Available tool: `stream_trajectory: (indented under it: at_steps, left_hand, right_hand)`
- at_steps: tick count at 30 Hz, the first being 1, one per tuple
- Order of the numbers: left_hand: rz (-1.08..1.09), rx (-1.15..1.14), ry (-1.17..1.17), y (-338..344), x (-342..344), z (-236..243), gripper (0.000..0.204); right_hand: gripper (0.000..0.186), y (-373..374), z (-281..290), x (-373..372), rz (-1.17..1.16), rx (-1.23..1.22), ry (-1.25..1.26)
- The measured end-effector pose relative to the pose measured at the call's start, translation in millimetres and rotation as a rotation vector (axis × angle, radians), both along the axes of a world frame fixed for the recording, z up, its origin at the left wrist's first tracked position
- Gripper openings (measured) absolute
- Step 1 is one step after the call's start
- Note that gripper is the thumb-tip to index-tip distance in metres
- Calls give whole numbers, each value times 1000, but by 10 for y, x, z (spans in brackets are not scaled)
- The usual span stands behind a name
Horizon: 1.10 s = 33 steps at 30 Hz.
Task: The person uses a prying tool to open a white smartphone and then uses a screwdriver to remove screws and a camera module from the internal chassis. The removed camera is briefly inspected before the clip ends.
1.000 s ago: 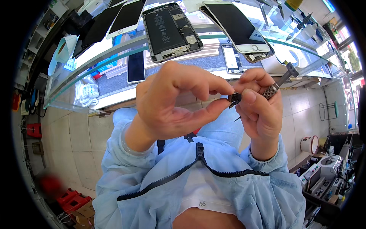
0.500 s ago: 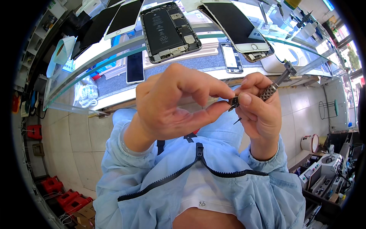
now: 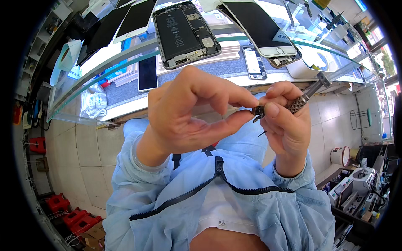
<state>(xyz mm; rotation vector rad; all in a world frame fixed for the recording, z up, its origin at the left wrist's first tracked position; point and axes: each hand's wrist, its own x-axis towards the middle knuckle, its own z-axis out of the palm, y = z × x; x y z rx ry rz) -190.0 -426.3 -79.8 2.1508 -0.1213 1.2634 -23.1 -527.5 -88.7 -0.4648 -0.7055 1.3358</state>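
Keep both hands close together in front of your chest, as they are, and let the right hand (image 3: 287, 125) do the steadying while the left hand (image 3: 192, 115) does the fine work. The screwdriver (image 3: 302, 97) has a knurled metal handle that runs up and away from your right fingers, its cap end toward the glass tabletop (image 3: 125, 54) beyond your hands. Grip that knurled part firmly between thumb and forefinger so it cannot roll. Its working end meets a small dark part (image 3: 258, 111) right where the two hands come together; I cannot tell exactly what that part is, since it is tiny and half covered.

Your left hand is curled, thumb and forefinger pinched nearly shut, and their tips touch that small part from the left. Hold it lightly; a hard squeeze would likely flick it away, and it would be hard to find on the floor below. Your right hand is closed around the screwdriver, thumb pressing on top near the part. A thin dark point (image 3: 261, 134) sticks out just below your right fingers.

Past your hands on the tabletop lie an opened phone (image 3: 184, 31) and a phone screen (image 3: 257, 27), well clear of the work.
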Motion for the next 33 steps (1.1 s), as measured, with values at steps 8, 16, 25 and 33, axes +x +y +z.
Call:
stream_trajectory:
  at_steps: [8,16,25,33]
  left_hand:
    - [-13,-28,-28,19,8,-7,47]
    - [-21,-45,-35,22,5,-15,47]
    - [-51,-76,-30,12,13,-17,47]
    - [-52,-73,-19,-12,13,-13,48]
  right_hand:
    - [18,43,-42,36,-429,16,-283]
    - [34,-4,-62,174,-700,430,-1079]
    - [42,-71,-14,35,-755,487,-1336]
    - [40,-20,-24,59,-954,709,-1514]
